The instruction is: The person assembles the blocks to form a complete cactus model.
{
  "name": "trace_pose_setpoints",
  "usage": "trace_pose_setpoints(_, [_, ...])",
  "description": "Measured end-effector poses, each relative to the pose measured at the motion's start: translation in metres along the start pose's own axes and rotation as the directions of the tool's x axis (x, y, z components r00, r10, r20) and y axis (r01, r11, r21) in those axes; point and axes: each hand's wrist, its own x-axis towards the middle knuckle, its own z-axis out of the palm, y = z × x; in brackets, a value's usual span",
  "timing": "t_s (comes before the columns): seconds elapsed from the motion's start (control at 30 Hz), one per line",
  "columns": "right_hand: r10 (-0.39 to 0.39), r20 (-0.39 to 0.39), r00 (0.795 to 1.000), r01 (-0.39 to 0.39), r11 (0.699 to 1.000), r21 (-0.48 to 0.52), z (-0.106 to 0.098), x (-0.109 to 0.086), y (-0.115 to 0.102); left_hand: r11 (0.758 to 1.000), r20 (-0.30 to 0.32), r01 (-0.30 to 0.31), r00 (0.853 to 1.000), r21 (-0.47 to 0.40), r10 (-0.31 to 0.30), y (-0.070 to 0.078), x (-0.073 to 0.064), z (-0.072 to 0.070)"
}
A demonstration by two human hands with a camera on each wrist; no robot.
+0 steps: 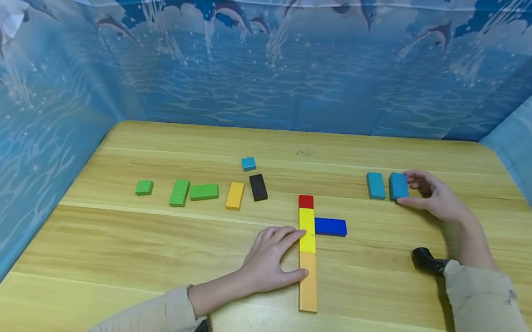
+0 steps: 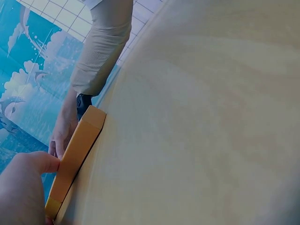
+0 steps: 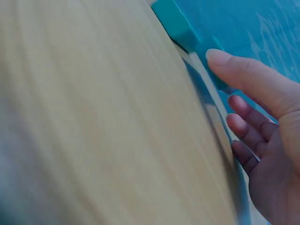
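Note:
A column of blocks lies on the table: a red block (image 1: pixel 306 201) at the far end, a yellow part (image 1: pixel 307 238) behind it, and a long orange block (image 1: pixel 308 292) nearest me. A dark blue block (image 1: pixel 330 227) sticks out to the right from the yellow part. My left hand (image 1: pixel 270 258) rests beside the column, its index fingertip touching the yellow part and its thumb (image 2: pixel 47 161) against the orange block's side. At the right, my right hand (image 1: pixel 437 199) pinches a light blue block (image 1: pixel 398 186) between thumb (image 3: pixel 253 75) and fingers. Another light blue block (image 1: pixel 376 186) lies just left of it.
Left of the column lie several loose blocks: a black block (image 1: pixel 258 187), an orange-yellow block (image 1: pixel 234 196), a small light blue block (image 1: pixel 249 163) and green blocks (image 1: pixel 204 192). A blue dolphin-print curtain (image 1: pixel 264 90) stands behind the wooden table (image 1: pixel 187 266).

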Motion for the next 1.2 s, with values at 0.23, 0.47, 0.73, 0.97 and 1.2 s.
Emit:
trace_pose_setpoints(0.23, [-0.077, -0.097, 0.992, 0.076, 0.997, -0.013, 0.016, 0.001, -0.023, 1.000, 0.003, -0.001, 1.000, 0.000, 0.001, 0.000, 0.000, 0.000])
trace_pose_setpoints(0.47, [-0.142, -0.072, 0.987, 0.141, 0.990, -0.027, 0.041, 0.004, -0.049, 1.000, -0.001, -0.001, 1.000, -0.001, 0.001, -0.001, 0.001, 0.001])
trace_pose_setpoints(0.73, [-0.240, 0.001, 0.971, 0.240, 0.969, -0.063, 0.065, 0.007, -0.063, 1.000, 0.000, -0.002, 1.000, 0.008, 0.002, -0.002, 0.002, 0.001])
trace_pose_setpoints(0.97, [-0.246, 0.039, 0.969, 0.248, 0.966, -0.070, 0.078, 0.006, -0.070, 1.000, 0.007, 0.004, 1.000, -0.002, -0.004, -0.002, 0.003, 0.001])
trace_pose_setpoints(1.2, [-0.228, 0.040, 0.973, 0.230, 0.971, -0.060, 0.087, 0.005, -0.070, 1.000, 0.010, 0.005, 1.000, -0.002, -0.005, -0.002, 0.003, 0.001])
